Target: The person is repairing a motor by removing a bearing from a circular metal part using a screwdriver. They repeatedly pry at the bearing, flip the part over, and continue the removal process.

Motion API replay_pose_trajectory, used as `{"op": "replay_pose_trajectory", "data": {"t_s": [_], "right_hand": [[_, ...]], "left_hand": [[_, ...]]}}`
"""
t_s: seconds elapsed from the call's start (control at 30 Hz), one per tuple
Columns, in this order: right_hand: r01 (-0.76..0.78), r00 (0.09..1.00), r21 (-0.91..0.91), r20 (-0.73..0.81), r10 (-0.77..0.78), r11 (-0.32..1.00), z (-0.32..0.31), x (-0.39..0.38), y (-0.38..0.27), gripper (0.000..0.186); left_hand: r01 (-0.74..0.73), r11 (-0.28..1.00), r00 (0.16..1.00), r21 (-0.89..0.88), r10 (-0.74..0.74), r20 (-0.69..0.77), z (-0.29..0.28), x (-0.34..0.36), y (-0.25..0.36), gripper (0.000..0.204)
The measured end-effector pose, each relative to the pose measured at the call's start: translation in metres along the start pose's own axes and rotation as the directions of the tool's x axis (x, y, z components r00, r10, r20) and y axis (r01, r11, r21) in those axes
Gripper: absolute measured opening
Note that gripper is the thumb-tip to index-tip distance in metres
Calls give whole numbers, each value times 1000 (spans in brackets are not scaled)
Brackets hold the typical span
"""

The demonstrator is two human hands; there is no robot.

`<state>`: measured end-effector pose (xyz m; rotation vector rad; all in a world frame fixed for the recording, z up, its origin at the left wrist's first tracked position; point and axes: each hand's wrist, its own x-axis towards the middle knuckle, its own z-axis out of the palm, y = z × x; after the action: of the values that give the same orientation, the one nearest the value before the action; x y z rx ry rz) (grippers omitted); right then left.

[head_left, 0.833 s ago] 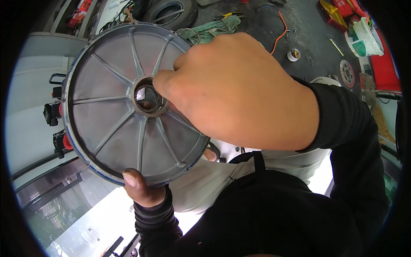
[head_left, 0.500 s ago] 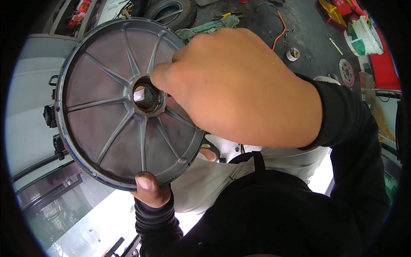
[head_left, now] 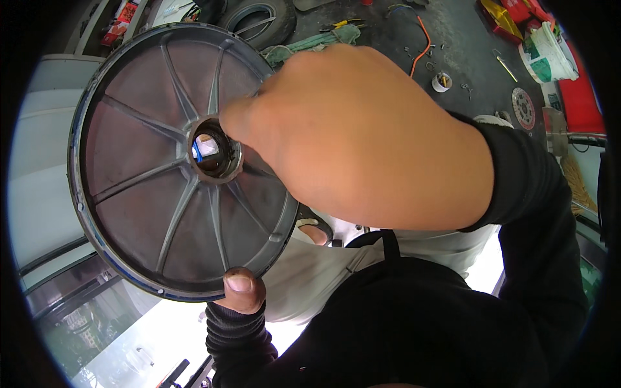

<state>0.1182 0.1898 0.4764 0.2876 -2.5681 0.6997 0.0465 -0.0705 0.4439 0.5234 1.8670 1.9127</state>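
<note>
A large round grey metal disc [head_left: 134, 136], with ribs running out from a ringed hub [head_left: 215, 150], is held up before me at the left. My left hand [head_left: 243, 291] grips its lower rim; the thumb lies on the near face and the other fingers are hidden behind it. Over the disc's right side hangs my right hand [head_left: 343, 129], closed, with its fingers curled at the upper right of the hub. Whatever those fingers pinch is hidden by the hand. Through the hub hole a bit of white and blue shows.
A tyre [head_left: 262, 26] and a green cloth [head_left: 310, 45] lie at the back on the dark floor. Farther right are an orange cable [head_left: 424, 42], a small cup [head_left: 441, 82], a perforated brake disc [head_left: 523, 108] and a white-green bucket [head_left: 548, 55].
The metal disc has shifted left, turned a little and tilted, with its lower edge now lower. My left thumb has moved slightly right and down; my right hand stays near the hub.
</note>
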Motion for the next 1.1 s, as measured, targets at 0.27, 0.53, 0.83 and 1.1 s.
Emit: {"op": "replay_pose_trajectory", "data": {"t_s": [0.27, 0.53, 0.83, 1.1], "right_hand": [[-1, 1000, 1, 11, 1, 1000, -1, 0, -1, 19], [-59, 986, -19, 156, 61, 998, -13, 10, -13, 22], [-221, 957, 40, 204, 209, 974, -24, 22, -9, 9], [-131, 976, 147, 190, 102, 980, 3, 9, 15, 11]], "left_hand": [[19, 1000, 999, 22, -20, 27, 4, -1, 1, 86], [46, 998, 997, 35, -48, 66, 5, -6, 1, 85], [97, 992, 973, 80, -111, 200, 13, -17, -3, 84], [89, 992, 969, 87, -107, 225, 13, -18, -6, 82]]}}
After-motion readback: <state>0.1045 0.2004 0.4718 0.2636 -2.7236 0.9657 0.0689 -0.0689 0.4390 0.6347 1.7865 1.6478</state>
